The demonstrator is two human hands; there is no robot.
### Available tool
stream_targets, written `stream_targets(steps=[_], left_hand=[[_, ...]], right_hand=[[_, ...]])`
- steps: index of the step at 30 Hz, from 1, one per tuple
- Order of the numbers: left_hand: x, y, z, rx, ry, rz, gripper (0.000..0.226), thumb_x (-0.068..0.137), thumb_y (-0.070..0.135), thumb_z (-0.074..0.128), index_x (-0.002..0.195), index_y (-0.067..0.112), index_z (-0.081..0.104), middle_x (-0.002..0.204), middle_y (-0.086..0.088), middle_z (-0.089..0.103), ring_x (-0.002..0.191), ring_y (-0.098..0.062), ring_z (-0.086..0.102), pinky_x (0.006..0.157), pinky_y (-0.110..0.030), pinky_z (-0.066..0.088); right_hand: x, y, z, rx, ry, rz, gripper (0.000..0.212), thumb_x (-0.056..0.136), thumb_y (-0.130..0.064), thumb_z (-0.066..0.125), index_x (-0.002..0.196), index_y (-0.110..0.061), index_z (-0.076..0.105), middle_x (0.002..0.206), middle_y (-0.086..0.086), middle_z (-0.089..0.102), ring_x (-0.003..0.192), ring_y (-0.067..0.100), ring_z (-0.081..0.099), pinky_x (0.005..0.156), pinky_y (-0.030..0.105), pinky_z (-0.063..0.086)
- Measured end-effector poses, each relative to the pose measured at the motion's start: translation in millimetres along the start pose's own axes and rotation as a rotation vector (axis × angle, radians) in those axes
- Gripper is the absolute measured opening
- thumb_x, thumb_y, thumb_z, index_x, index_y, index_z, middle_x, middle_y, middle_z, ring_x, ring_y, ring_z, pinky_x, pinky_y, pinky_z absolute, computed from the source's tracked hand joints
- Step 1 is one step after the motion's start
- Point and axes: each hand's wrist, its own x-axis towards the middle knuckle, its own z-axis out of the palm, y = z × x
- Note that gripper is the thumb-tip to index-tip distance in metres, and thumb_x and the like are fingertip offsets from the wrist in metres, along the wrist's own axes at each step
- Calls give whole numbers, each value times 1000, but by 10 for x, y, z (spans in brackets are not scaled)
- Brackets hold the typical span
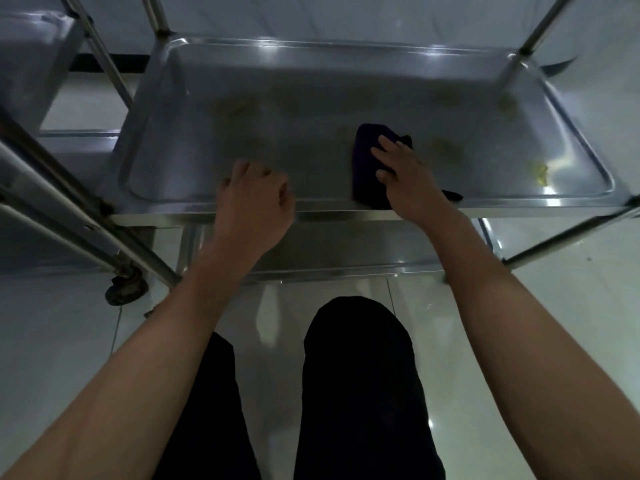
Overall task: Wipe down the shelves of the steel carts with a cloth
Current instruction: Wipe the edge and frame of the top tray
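The right hand (403, 168) lies flat, fingers straight, pressing a dark cloth (367, 161) onto the steel shelf (311, 109) of the cart in front of the person; the cloth sits under and just left of that hand, near the shelf's front rim. The left hand (256, 199) hovers or rests at the front rim, well to the left of the cloth, its fingers loosely curled and holding nothing that can be seen. The job looks only partly under way on this shelf. Yellowish smears (538, 173) remain to the right of the right hand, near the front right corner, with another patch (507, 102) farther beyond it toward the back right, and fainter marks (235, 107) lie beyond the left hand toward the back. The stretch of steel between the two hands looks cleaner, though the dim light makes that hard to judge. Below the wrists a lower shelf (346, 247) shows, whose condition cannot be told, and a second cart (38, 64) stands off to the left of the left hand, so most of the wiping appears still to be left.
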Motion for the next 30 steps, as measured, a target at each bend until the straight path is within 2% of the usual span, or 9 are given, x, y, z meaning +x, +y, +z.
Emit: stream_targets(steps=[6, 15, 19, 22, 26, 30], left_hand=[[42, 92, 92, 8, 51, 2, 31, 97, 32, 48, 93, 13, 72, 99, -10, 67, 101, -32, 55, 78, -42, 43], [-44, 64, 74, -23, 109, 46, 20, 94, 27, 57, 89, 18, 74, 100, -2, 67, 95, -28, 58, 73, -37, 37], [-46, -62, 0, -93, 44, 120, 21, 95, 29, 58, 102, 21, 76, 110, 2, 70, 102, -27, 61, 81, -38, 47], [-49, -264, -135, -174, 7, 134, 23, 96, 26, 60, 113, 19, 73, 113, -4, 70, 103, -29, 61, 87, -39, 49], [-71, -676, -291, 9, 64, 4, 29, 97, 32, 50, 109, 15, 70, 115, -9, 67, 111, -33, 57, 92, -46, 48], [-220, -982, -364, 61, 54, -172, 31, 98, 36, 49, 104, 15, 71, 117, -8, 63, 112, -33, 54, 94, -49, 47]], right_hand=[[-47, 412, -232, -61, 34, 81, 46, 105, -10, 41, 152, -14, 39, 164, 0, 23, 152, 22, 15, 124, 34, 14], [51, 285, -139, -62, 63, 98, 45, 106, -22, 40, 151, -21, 40, 164, -6, 24, 152, 19, 15, 123, 46, 16], [190, -31, 2, -75, 8, 31, 46, 107, -24, 37, 153, -21, 36, 165, -5, 20, 152, 21, 12, 123, 48, 15], [311, -280, 123, -96, -28, -13, 46, 108, -25, 36, 154, -22, 35, 166, -6, 17, 153, 21, 11, 123, 48, 14], [424, -607, 278, -84, -50, -62, 47, 108, -28, 35, 154, -24, 33, 166, -6, 16, 153, 20, 9, 123, 49, 12], [547, -960, 428, -78, -73, -126, 47, 108, -28, 34, 154, -23, 33, 166, -6, 16, 153, 21, 9, 123, 50, 12]])
